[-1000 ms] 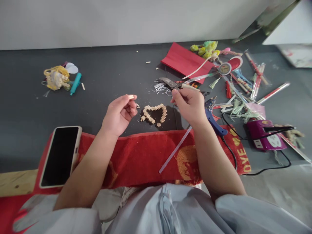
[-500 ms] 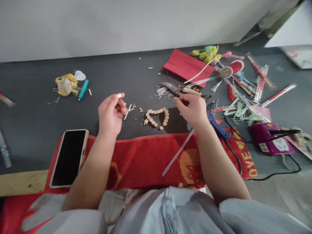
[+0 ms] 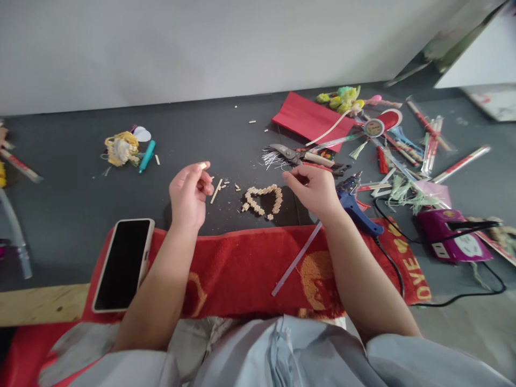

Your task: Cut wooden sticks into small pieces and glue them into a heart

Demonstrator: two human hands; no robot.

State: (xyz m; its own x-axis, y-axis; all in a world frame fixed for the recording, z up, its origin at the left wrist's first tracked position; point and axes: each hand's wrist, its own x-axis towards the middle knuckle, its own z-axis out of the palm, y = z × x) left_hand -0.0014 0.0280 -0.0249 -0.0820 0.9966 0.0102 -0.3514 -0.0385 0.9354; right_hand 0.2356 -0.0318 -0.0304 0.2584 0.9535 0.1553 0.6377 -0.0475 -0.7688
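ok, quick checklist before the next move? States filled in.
1. Left hand has a secure hold: ok, small pale piece pinched at the fingertips.
2. Right hand free: cannot tell, fingertips unclear.
3. Beaded outline clear of both hands: ok, lying between them.
4. Work area swept: not ok, loose bits beside the outline.
5. Glue gun cool: cannot tell; it lies beside the right wrist.

In front of you, a plain pale-grey wall (image 3: 173,54) stands behind the far edge of the dark grey counter (image 3: 181,129), while at your upper right a white panel (image 3: 479,51) cuts in at a slant beside a dim, blurred corner. By your near left lies a strip of bare wood (image 3: 44,303); grey floor (image 3: 479,333) shows at your lower right, under soft, muted light.
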